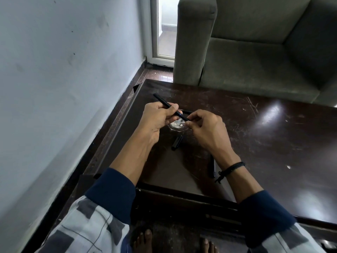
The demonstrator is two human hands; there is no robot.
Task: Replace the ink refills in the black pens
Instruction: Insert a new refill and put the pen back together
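The left hand (158, 119) holds a black pen (165, 103) above the dark surface (273, 143), its fingers (168, 116) curled round the barrel so the far end points up and away to the left. The right hand (206, 128) pinches the near end of the pen between thumb and fingertips; whether it has the tip section or the refill itself is too small to tell. A cap (176, 142) lies on the surface just below the hands, a second pen (212, 167) lies beside the right wrist, a short black piece (188, 111) shows just behind the hands, and a pale round disc (177, 125) sits under them. The likely trouble from here is a small part slipping out of the pinch and rolling across the glossy surface to the floor, a pull made off the barrel's line bending the thin refill, or the loose parts of the two pens getting mixed
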